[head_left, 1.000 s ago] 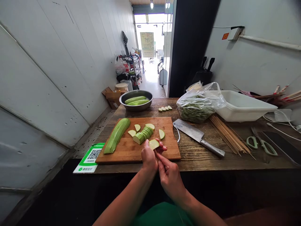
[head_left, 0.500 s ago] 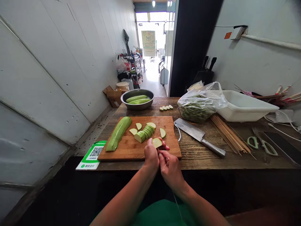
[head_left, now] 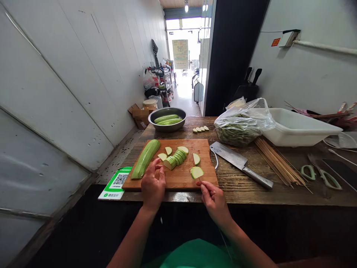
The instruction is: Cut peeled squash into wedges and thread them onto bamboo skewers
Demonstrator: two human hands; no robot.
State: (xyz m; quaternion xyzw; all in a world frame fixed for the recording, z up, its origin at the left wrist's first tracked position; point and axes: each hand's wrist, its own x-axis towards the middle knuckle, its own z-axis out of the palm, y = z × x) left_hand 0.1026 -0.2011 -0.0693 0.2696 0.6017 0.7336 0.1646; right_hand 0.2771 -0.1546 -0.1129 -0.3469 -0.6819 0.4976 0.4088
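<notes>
- A dark wooden bench carries the lot, running right across in front of the person.
- At its far right sits a white tub, a bag of green pods just beside it.
- The board lies near the bench's front edge, a green card at its left corner.
- Behind the board stands a metal bowl, two green squashes inside.
- A cleaver lies flat right of the board, handle towards the front.
- Farther right, a bundle of thin sticks, then scissors.
- One long squash lies slantwise on the board's left side.
- The left hand is over the board's front left, fingers parted and loosely bent, grasping nothing that I can see; whether they brush the nearest slice I can't tell.
- The right hand has its fingers pinched on a thin stick, held up at the board's front right.
- Mid-board leans a cut row, a few loose slices around it.
- Four small pieces line up on the bench behind the board.
- A single slice sits on the pinched stick's tip, above the board.
</notes>
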